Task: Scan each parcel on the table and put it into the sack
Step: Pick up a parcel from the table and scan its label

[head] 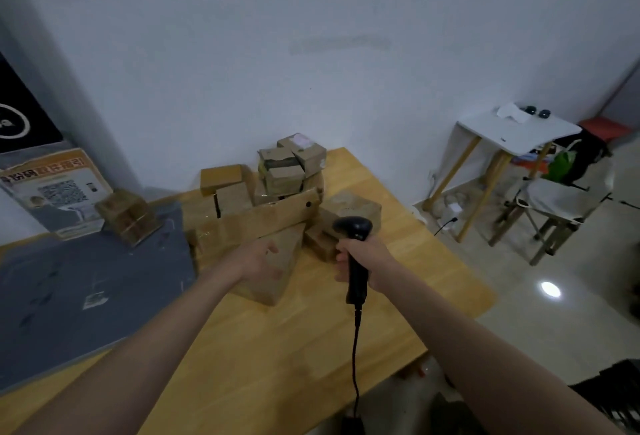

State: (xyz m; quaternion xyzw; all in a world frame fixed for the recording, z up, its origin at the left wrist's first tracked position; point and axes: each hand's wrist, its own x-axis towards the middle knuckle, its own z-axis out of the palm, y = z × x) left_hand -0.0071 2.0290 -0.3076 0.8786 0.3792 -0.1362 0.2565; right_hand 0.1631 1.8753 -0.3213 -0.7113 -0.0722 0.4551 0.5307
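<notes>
Head view: the right hand [360,258] grips a black handheld barcode scanner [356,254] by its handle, its cable hanging over the edge of the light wooden worktop [277,348]. Left hand [259,261] rests with relaxed fingers on the nearest brown cardboard parcel [277,282]. Behind it sits a heap of brown cardboard boxes [277,185]. A grey mat [86,296] covers the worktop's left part.

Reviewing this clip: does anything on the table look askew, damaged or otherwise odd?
Yes. The parcels sit in a loose, uneven heap at the far end of the wooden table, several tilted. The long flat box leans diagonally across others, and the top ones look crumpled. No spill shows.
</notes>
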